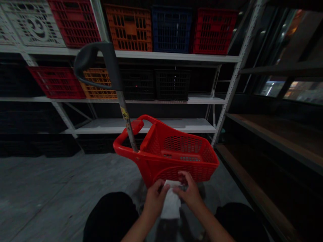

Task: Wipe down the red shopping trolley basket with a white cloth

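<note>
Low in front of me, between my knees, hangs a white sheet (171, 205) that looks like paper or thin tissue. My left hand (154, 198) pinches its upper left edge between thumb and fingers. On the opposite side, the thumb of my right hand (191, 192) presses on the sheet's upper right edge, with its fingers curled; something small and greyish by them is too blurred to make out. Just beyond both hands stands a red plastic shopping cart (174, 162) with a perforated basket. A dark grey loop handle (114, 69) on a metal pole rises at the cart's left end.
White metal shelving (141, 55) spans the back, bearing orange (130, 28), blue (171, 29) and red crates (214, 31), with black crates (173, 84) lower down. Brown-edged shelves (277, 141) run along the right. The floor (58, 188) is grey concrete.
</note>
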Available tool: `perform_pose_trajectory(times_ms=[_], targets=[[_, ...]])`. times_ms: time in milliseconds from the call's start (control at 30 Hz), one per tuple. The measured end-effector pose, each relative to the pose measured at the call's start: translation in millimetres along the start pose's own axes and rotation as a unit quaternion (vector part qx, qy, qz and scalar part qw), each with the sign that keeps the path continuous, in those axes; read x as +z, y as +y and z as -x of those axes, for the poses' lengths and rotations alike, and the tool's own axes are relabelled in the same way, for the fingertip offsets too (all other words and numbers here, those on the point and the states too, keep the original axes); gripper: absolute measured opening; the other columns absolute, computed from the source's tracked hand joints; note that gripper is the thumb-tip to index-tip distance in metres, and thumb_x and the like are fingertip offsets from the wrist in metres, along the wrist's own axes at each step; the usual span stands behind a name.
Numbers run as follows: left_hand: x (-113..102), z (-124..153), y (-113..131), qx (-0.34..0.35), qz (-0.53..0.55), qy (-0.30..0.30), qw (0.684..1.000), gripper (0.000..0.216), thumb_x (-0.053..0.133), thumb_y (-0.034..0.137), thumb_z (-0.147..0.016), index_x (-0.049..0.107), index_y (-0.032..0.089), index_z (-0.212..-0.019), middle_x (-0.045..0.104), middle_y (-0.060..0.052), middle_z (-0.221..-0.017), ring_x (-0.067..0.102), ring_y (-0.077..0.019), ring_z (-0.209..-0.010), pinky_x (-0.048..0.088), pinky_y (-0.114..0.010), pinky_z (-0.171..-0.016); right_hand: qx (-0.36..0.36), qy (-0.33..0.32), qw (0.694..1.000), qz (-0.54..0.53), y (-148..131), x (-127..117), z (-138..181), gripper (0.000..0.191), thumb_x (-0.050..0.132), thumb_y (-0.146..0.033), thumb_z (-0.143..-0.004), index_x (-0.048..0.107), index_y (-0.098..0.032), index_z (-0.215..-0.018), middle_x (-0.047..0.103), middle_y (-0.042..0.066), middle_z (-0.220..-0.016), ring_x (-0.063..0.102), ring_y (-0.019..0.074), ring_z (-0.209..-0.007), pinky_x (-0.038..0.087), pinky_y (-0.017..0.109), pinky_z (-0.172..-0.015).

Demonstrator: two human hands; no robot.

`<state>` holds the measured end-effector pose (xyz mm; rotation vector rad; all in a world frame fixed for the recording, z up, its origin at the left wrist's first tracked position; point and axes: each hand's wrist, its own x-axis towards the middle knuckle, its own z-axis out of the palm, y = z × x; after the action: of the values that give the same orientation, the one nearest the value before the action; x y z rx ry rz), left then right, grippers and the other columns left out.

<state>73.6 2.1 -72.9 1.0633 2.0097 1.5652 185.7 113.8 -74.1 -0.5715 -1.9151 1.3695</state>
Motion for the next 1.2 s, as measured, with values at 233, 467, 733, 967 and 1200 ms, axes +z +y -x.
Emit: perform_pose_trajectory(times_ms=[233, 467, 733, 967, 1200], targets=[[-13, -2, 2, 0.059, -0.071, -0.009, 0.996, 0.024, 0.049, 0.039, -0.077, 0.06, 0.017, -0.074, 0.062, -0.002, -0.07, 0.056, -0.0139, -0.067, 0.044, -0.024, -0.064, 0.148, -0.099, 0.971, -0.161, 25, 6, 0, 0.024, 0.063, -0.037, -0.064, 0.05, -0.018, -0.069, 0.053, -0.004, -0.057, 0.05, 0.0118, -0.051, 0.039, 0.022, -0.049], [-99, -46, 26, 0.296, -0.236, 0.27, 0.885, 0.016, 0.052, 0.027, -0.077, 0.055, 0.018, -0.089, 0.06, -0.005, -0.092, 0.055, -0.0177, -0.091, 0.042, -0.033, -0.085, -0.227, 0.142, 0.939, 0.216, -27, -60, -64, 0.038, 0.042, -0.011, -0.074, 0.058, -0.02, -0.107, 0.063, 0.007, -0.107, 0.056, 0.0193, -0.101, 0.042, 0.034, -0.088], [-148, -93, 44, 0.295, -0.533, 0.229, 0.759, 0.023, 0.05, 0.04, -0.077, 0.057, 0.019, -0.084, 0.062, -0.006, -0.089, 0.053, -0.0249, -0.094, 0.022, -0.051, -0.101, -0.334, -0.064, 0.841, 0.421, 46, -56, -76, 0.064, 0.035, 0.003, -0.065, 0.053, -0.024, -0.12, 0.055, 0.006, -0.122, 0.045, 0.0201, -0.118, 0.034, 0.048, -0.097], [-143, -93, 44, 0.261, -0.584, 0.229, 0.734, 0.029, 0.043, 0.043, -0.08, 0.057, 0.019, -0.072, 0.061, -0.005, -0.078, 0.052, -0.0237, -0.087, 0.02, -0.05, -0.101, -0.35, -0.182, 0.864, 0.314, 57, -93, -87, 0.059, 0.038, 0.001, -0.068, 0.054, -0.023, -0.119, 0.049, 0.005, -0.129, 0.049, 0.0152, -0.115, 0.044, 0.033, -0.091], [-136, -92, 47, 0.242, -0.611, 0.245, 0.713, 0.034, 0.037, 0.044, -0.083, 0.058, 0.018, -0.076, 0.059, -0.005, -0.079, 0.051, -0.024, -0.087, 0.02, -0.051, -0.1, -0.31, -0.101, 0.9, 0.288, 38, -45, -81, 0.067, 0.035, 0.001, -0.057, 0.057, -0.02, -0.116, 0.058, 0.005, -0.118, 0.053, 0.0155, -0.111, 0.044, 0.036, -0.094]])
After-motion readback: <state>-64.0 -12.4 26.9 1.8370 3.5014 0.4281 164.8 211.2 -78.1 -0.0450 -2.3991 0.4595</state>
